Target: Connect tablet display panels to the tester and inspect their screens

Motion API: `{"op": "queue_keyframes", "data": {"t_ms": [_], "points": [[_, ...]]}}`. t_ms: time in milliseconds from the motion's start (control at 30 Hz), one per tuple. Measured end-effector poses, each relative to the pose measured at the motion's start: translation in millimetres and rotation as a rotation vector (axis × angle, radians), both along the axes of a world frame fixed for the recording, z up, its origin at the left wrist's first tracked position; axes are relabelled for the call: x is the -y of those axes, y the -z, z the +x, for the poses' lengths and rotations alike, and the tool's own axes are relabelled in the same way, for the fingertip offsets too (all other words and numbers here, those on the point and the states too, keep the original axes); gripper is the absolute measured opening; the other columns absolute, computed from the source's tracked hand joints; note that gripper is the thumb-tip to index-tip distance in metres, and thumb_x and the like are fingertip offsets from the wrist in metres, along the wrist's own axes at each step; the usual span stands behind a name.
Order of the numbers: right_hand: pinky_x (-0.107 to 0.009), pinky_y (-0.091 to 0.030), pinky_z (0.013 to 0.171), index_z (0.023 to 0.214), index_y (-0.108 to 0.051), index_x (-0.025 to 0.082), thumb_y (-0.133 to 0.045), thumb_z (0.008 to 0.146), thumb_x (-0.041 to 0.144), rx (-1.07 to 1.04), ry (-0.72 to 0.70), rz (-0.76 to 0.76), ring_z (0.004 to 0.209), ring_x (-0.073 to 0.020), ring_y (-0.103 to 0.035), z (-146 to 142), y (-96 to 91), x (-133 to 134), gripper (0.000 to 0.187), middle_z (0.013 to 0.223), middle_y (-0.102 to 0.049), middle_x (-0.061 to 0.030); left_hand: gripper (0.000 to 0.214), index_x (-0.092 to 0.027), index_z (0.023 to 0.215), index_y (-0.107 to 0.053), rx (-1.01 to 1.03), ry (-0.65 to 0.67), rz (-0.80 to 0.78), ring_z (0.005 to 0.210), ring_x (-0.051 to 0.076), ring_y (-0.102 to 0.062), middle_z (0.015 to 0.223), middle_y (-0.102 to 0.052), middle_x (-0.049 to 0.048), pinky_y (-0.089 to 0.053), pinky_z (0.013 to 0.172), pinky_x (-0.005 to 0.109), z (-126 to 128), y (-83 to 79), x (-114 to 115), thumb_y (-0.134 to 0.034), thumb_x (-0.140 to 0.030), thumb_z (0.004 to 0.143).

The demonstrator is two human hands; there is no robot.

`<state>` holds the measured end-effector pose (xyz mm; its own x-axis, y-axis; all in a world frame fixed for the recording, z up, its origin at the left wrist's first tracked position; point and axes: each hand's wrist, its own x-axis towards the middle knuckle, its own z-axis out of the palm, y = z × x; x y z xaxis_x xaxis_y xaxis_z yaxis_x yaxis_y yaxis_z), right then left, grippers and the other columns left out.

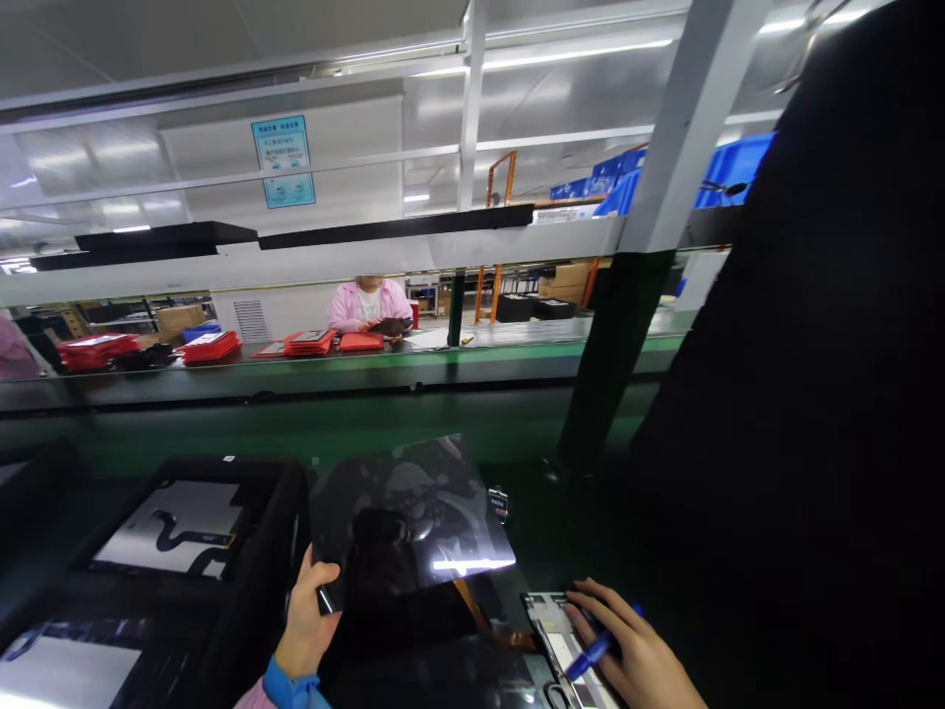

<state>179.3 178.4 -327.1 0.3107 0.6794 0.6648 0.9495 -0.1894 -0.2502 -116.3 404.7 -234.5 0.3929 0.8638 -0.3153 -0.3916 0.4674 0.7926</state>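
Observation:
My left hand (305, 612), with a blue band at the wrist, grips the lower left corner of a glossy black screen panel (413, 522). The panel is tilted up, and ceiling light and film-like patches show on its face. My right hand (624, 640) holds a blue marker pen (591, 657) among its fingers. Those fingertips rest on a narrow white-and-metal electronic part (559, 640) at the bottom of the view. An orange-brown flat cable (471, 603) shows below the panel. What lies beneath it is too dark to make out.
Black foam trays at left hold silver panels (173, 517) with dark ribbon cables. A small labelled piece (498, 503) sits beside the screen's right edge. Across a green bench, a person in pink (369, 307) sits behind red stacks (310, 341). A post (612, 345) and black cloth stand right.

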Motion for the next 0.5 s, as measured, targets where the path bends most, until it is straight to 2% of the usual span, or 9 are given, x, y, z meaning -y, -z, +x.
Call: {"op": "queue_keyframes", "data": {"t_ms": [233, 367, 433, 500], "points": [[-0.037, -0.063, 0.074, 0.092, -0.073, 0.021, -0.036, 0.094, 0.059, -0.063, 0.014, -0.025, 0.090, -0.0263, -0.071, 0.7, -0.3, 1.0, 0.054, 0.102, -0.071, -0.0118, 0.052, -0.022, 0.104, -0.063, 0.001, -0.010, 0.030, 0.090, 0.031, -0.069, 0.078, -0.071, 0.0004, -0.057, 0.072, 0.037, -0.3, -3.4, 2.7, -0.073, -0.019, 0.054], [-0.041, -0.063, 0.072, 0.090, -0.074, 0.022, -0.040, 0.092, 0.060, -0.130, 0.000, -0.003, 0.087, -0.0282, -0.072, 2.0, -2.4, 1.4, 0.051, 0.102, -0.071, -0.0118, 0.060, -0.020, 0.109, -0.063, 0.033, 0.042, 0.062, 0.093, 0.032, -0.069, 0.082, -0.073, 0.0030, -0.056, 0.082, 0.040, -0.5, -8.0, 2.1, -0.083, -0.021, 0.053], [-0.042, -0.062, 0.076, 0.089, -0.074, 0.022, -0.047, 0.090, 0.059, -0.190, -0.020, 0.048, 0.087, -0.0290, -0.072, -2.7, -9.0, 1.7, 0.046, 0.102, -0.071, -0.0118, 0.064, -0.019, 0.114, -0.061, 0.028, 0.082, 0.102, 0.095, 0.033, -0.068, 0.087, -0.074, 0.0048, -0.055, 0.087, 0.042, -1.4, -11.6, 3.6, -0.086, -0.024, 0.055], [-0.041, -0.061, 0.081, 0.099, -0.071, 0.022, -0.055, 0.088, 0.054, -0.308, -0.058, 0.137, 0.091, -0.0285, -0.071, -13.7, -22.0, 1.8, 0.038, 0.104, -0.071, -0.0116, 0.065, -0.020, 0.117, -0.060, 0.030, 0.129, 0.139, 0.100, 0.034, -0.067, 0.093, -0.074, 0.0064, -0.053, 0.090, 0.044, -4.0, -13.7, 7.8, -0.086, -0.028, 0.058]]}}
